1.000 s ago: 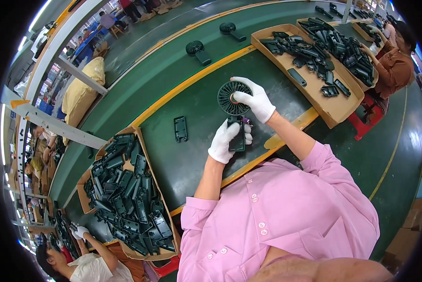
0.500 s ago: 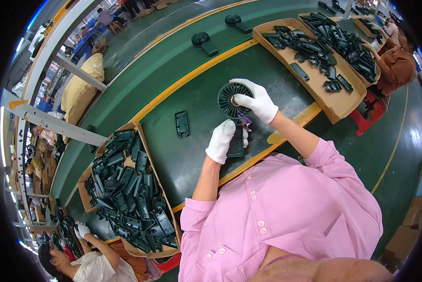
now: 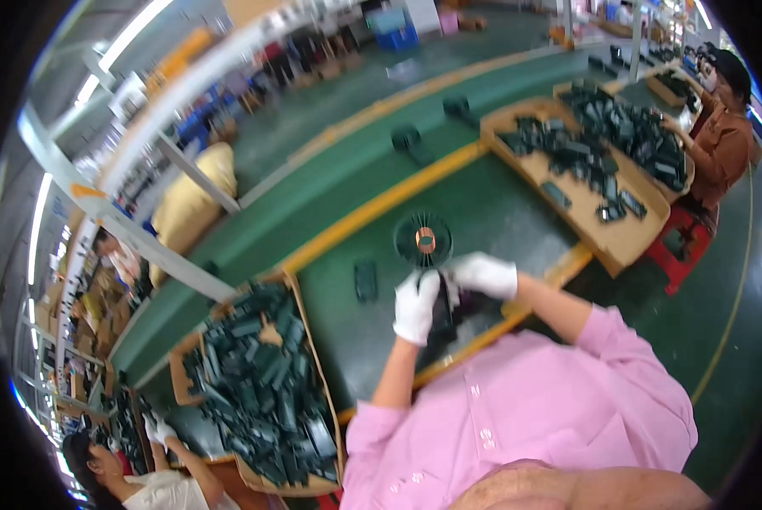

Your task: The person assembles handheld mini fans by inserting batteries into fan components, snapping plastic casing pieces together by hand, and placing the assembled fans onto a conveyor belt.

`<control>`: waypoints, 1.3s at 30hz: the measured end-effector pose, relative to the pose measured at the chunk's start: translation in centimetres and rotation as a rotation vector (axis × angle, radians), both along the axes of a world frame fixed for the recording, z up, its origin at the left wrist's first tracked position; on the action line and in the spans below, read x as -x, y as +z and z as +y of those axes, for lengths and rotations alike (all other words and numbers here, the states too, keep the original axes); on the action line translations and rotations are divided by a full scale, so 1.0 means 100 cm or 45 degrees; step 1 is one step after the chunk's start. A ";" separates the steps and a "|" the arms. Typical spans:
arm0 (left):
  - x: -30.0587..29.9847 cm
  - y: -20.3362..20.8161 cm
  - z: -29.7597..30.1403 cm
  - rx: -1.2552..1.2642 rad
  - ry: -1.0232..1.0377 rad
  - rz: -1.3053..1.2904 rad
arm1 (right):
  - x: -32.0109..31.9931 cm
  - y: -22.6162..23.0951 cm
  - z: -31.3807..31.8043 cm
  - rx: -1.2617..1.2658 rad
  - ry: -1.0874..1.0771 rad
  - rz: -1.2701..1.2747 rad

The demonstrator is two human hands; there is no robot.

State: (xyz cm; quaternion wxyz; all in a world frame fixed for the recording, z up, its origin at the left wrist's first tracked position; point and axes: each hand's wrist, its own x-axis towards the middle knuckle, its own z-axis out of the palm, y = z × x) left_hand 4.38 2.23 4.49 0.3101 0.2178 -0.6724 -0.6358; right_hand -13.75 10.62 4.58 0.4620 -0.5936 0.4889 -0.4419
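Note:
A dark handheld fan [image 3: 407, 244] is in front of me over the bench, its round grille facing up with a copper-coloured ring at the centre. My left hand [image 3: 417, 309], in a white glove, is closed around the left side of its handle. From the right, my gloved right hand [image 3: 486, 277] has its fingers closed at the top of the handle, just below the grille. The picture is smeared there, and the small parts between the fingers are hard to make out. A dark rectangular plastic shell [image 3: 365, 281] lies on the bench left of the fan.
At left stands a cardboard tray [image 3: 320, 393] heaped with dark plastic shells. Another cardboard tray [image 3: 606, 240] with similar parts sits at far right. Two fans [image 3: 406, 137] lie on the green belt [image 3: 338, 183] beyond the yellow edge. Co-workers [image 3: 721, 161] sit at both sides.
My right hand has left the fan's grille and moved down to the handle. The left hand still grips the handle. The whole view has shifted, with the bench now lower in it.

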 end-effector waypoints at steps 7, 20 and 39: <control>-0.007 0.039 0.015 -0.308 -0.095 0.031 | -0.007 0.024 0.021 -0.273 0.212 -0.495; 0.029 -0.017 -0.028 -0.676 0.238 0.371 | -0.015 -0.002 -0.032 0.205 -0.438 1.029; 0.018 -0.024 -0.051 -0.952 0.115 0.159 | -0.001 0.003 -0.044 0.723 -0.125 0.920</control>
